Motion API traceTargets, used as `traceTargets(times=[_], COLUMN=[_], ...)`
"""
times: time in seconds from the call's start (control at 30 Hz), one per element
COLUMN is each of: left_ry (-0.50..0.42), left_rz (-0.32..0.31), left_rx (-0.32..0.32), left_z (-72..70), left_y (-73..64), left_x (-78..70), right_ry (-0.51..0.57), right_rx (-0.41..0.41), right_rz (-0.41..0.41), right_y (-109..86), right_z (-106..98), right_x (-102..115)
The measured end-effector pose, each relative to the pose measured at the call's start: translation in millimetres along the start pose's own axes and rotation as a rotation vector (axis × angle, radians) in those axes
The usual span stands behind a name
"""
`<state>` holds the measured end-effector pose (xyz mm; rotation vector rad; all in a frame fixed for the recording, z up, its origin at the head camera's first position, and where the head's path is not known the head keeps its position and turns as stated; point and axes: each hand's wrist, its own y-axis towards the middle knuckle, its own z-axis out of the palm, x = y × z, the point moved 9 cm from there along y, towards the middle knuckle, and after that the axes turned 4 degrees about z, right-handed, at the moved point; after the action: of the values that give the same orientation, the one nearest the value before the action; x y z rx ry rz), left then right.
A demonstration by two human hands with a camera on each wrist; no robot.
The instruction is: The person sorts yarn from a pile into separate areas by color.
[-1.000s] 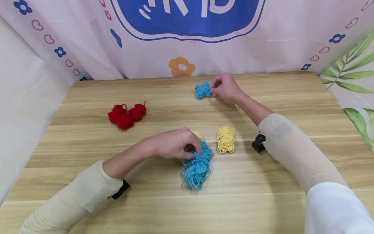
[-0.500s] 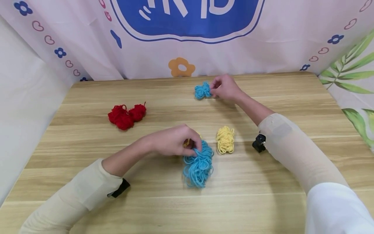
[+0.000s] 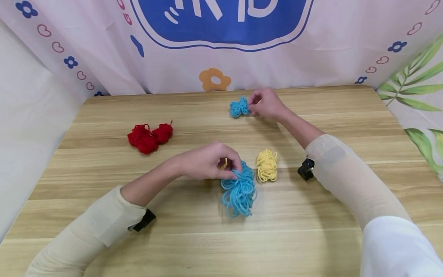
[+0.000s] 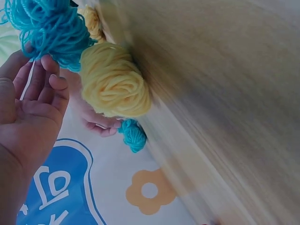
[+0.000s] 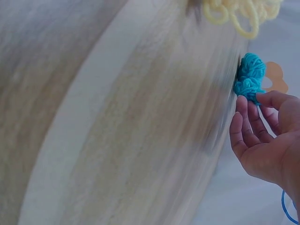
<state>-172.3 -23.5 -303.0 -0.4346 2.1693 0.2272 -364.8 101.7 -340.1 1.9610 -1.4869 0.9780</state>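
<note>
My left hand (image 3: 212, 163) pinches a large looped bundle of blue yarn (image 3: 240, 192) between thumb and fingertips. Its loops hang down over the middle of the table. Mostly hidden behind that hand is a yellow yarn bundle (image 4: 115, 82), which shows whole in the left wrist view. Far back, my right hand (image 3: 267, 103) pinches the right edge of a smaller blue yarn bundle (image 3: 239, 107), tied in at its middle. This small bundle rests on the table in the right wrist view, the thumb and index finger (image 5: 276, 99) at its end.
A second yellow yarn bundle (image 3: 267, 165) lies just right of the large blue one. Red yarn bundles (image 3: 149, 137) sit together on the left of the wooden table (image 3: 214, 246). A printed cloth (image 3: 294, 65) hangs along the table's back edge.
My left hand has moved up and slightly right in the head view, carrying the large blue yarn bundle with it. The right hand has stayed at the small blue bundle.
</note>
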Motion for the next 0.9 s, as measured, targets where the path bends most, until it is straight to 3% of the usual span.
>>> traceTargets(times=[0.27, 0.57, 0.9], left_ry=[0.012, 0.066, 0.066], left_rz=[0.017, 0.05, -0.023], left_rx=[-0.049, -0.147, -0.248], left_z=[-7.7, -21.0, -34.9], left_y=[0.9, 0.7, -1.2], left_x=[-6.7, -9.0, -1.8], right_ry=[0.007, 0.019, 0.029], right_rx=[-0.003, 0.003, 0.023], right_rz=[-0.02, -0.014, -0.014], right_y=[-0.8, -3.6, -8.0], right_z=[-2, -3, -3], right_x=[2, -1, -2])
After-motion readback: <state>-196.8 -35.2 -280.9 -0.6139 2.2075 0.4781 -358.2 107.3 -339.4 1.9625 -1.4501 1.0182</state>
